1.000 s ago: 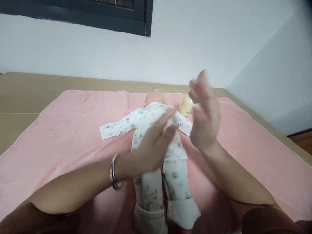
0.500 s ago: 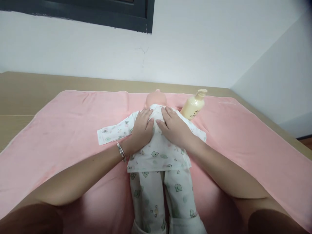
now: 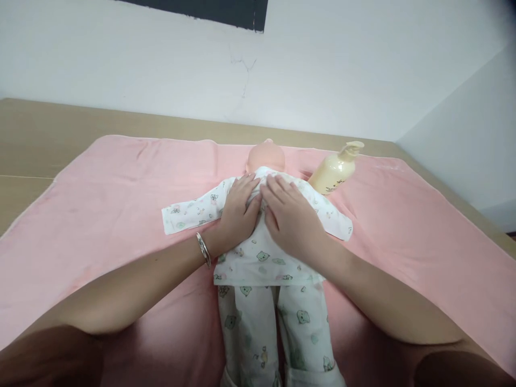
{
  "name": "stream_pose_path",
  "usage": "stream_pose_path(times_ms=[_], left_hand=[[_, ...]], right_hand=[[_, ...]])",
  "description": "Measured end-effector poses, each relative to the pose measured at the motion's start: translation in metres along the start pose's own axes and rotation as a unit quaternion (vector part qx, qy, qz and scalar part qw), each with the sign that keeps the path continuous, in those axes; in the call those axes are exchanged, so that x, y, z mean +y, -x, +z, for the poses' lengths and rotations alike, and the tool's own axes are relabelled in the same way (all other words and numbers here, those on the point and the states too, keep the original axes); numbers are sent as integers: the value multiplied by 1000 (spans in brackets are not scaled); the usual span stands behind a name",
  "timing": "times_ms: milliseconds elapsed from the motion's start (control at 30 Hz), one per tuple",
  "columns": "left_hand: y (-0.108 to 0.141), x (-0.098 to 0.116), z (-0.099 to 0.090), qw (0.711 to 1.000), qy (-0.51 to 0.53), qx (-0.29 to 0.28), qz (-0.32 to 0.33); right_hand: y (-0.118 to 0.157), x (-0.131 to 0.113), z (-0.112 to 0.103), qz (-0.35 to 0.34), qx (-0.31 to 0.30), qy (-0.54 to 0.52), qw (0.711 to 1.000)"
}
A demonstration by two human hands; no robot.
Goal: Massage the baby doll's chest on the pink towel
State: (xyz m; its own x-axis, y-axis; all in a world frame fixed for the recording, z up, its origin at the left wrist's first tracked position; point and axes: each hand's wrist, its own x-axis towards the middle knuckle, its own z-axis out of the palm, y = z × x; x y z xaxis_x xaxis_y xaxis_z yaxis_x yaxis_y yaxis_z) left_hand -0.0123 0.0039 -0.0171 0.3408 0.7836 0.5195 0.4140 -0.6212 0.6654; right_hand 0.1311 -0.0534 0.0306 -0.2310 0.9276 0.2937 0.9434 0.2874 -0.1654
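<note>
A baby doll [image 3: 266, 157] lies on its back with its head toward the wall. It wears a white long-sleeved top [image 3: 262, 269] printed with small green animals, and matching trousers [image 3: 258, 322] with the cuffs turned up. My left hand [image 3: 241, 212] lies flat on the left side of the doll's chest, a silver bangle [image 3: 203, 249] at the wrist. On the right side of the chest rests my right hand [image 3: 294, 215], fingers stretched out toward the collar. Both hands touch the cloth without gripping it. The doll's hands are not visible at the sleeve ends.
A pale yellow pump bottle [image 3: 332, 173] leans or stands tilted just beyond the doll's right-hand sleeve. Beneath everything spreads a pink blanket [image 3: 108, 199] over a wooden surface [image 3: 80, 118]. A white wall [image 3: 169, 70] with a dark frame [image 3: 226, 12] rises behind.
My right hand has shifted inward and slightly up the chest, closer to my left hand. My left hand stays on the chest. The view has tilted down a little.
</note>
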Motion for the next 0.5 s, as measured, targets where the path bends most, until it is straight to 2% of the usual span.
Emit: stream_pose_path(times_ms=[67, 100, 233, 300, 400, 500], left_hand=[[0, 0, 0, 1000, 2, 0, 4], [0, -1, 0, 1000, 1, 1, 4], [1, 0, 1, 1000, -10, 2, -1], [1, -1, 1, 1000, -11, 4, 0], [0, -3, 1, 1000, -8, 2, 8], [-1, -6, 1, 1000, -5, -4, 13]], right_hand=[[2, -5, -1, -41, -7, -17, 999], [0, -3, -1, -39, -11, -29, 999], [-17, 22, 1, 70, 5, -42, 997], [-17, 23, 2, 106, 20, -12, 994], [-2, 4, 2, 41, 16, 18, 999], [7, -11, 0, -27, -6, -6, 1000]])
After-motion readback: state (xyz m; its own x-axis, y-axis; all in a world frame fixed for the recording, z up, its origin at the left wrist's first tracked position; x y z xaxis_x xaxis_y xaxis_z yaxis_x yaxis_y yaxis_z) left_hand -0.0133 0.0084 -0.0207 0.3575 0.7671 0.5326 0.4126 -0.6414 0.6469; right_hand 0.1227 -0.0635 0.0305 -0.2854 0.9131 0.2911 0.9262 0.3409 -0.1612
